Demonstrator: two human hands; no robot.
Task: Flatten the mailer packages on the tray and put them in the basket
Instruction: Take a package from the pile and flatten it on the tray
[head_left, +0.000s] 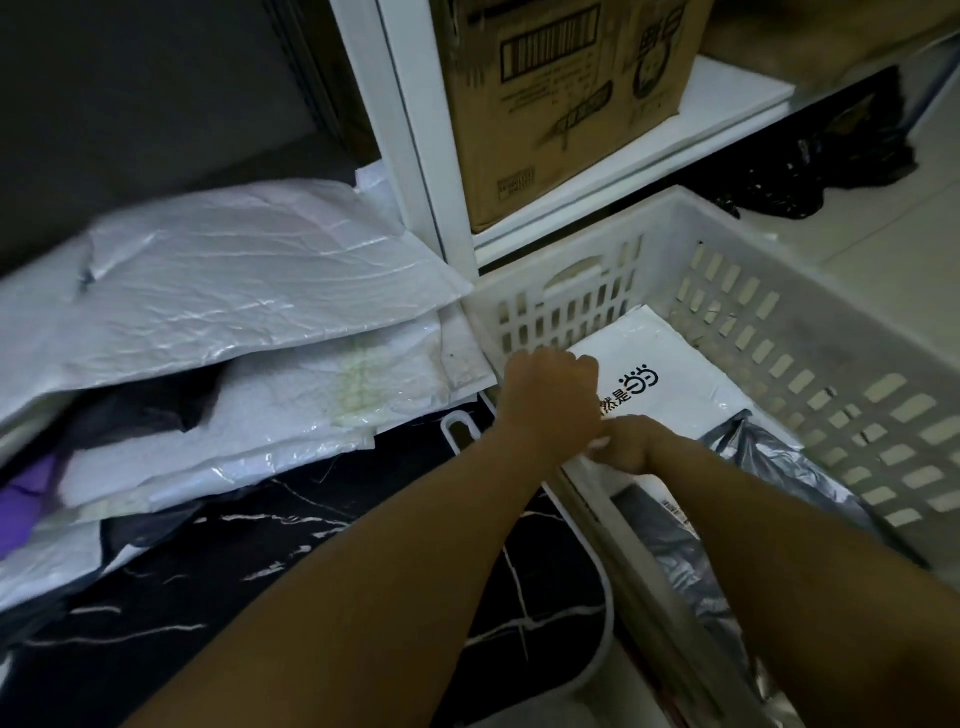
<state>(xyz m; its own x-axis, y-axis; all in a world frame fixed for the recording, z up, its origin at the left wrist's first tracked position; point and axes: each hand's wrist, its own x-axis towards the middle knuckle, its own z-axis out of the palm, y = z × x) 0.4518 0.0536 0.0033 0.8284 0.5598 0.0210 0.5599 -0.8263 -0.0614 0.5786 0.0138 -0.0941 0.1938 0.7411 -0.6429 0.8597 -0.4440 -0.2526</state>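
Basket (810, 332): white, slotted walls. Mailers (234, 280): white; one stained yellowish. Mailer in basket (670, 384): white, dark print. Tray (322, 545): black, white veining. Box (561, 104): brown. Purple item (23, 514), possibly fabric.

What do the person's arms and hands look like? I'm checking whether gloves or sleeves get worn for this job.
Both forearms are bare as far as the frame shows. The left hand and right hand wear no gloves. No watch, ring or bracelet is visible.

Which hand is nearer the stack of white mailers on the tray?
Left. The left hand is beside the stack of white mailers, at the basket edge; the right hand is farther right, over the basket.
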